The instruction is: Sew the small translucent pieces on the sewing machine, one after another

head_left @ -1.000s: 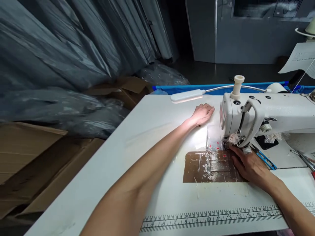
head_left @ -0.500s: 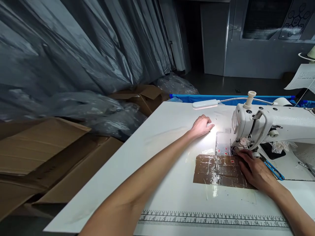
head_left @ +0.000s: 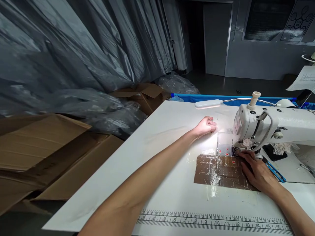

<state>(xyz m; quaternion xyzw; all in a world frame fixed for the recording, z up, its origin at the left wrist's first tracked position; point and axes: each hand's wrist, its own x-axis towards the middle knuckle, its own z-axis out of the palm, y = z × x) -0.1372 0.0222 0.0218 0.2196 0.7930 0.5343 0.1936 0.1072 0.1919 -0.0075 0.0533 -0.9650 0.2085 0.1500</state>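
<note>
My left hand [head_left: 207, 126] is under the lamp on the white sewing table [head_left: 157, 131], left of the sewing machine [head_left: 278, 119]. Its fingers are curled together; anything between them is too small to make out. My right hand [head_left: 259, 168] reaches in beside the presser foot [head_left: 236, 151], its fingers drawn together at the needle area. What its fingertips grip is hidden. Under that hand's thumb side lies a brown taped sheet [head_left: 216, 172] with a shiny surface. A clear plate with small red marks [head_left: 223, 149] adjoins the presser foot.
Blue thread snips [head_left: 277, 172] lie right of my right hand. A white lamp [head_left: 208, 104] on a bent neck hangs beyond my left hand. A printed ruler strip [head_left: 216, 221] runs along the front edge. Open cardboard boxes [head_left: 49, 144] stand left of the table.
My left hand has turned slightly and its fingers have curled in more, with the thumb less stuck out. My right hand keeps its place at the presser foot. The view has shifted slightly.
</note>
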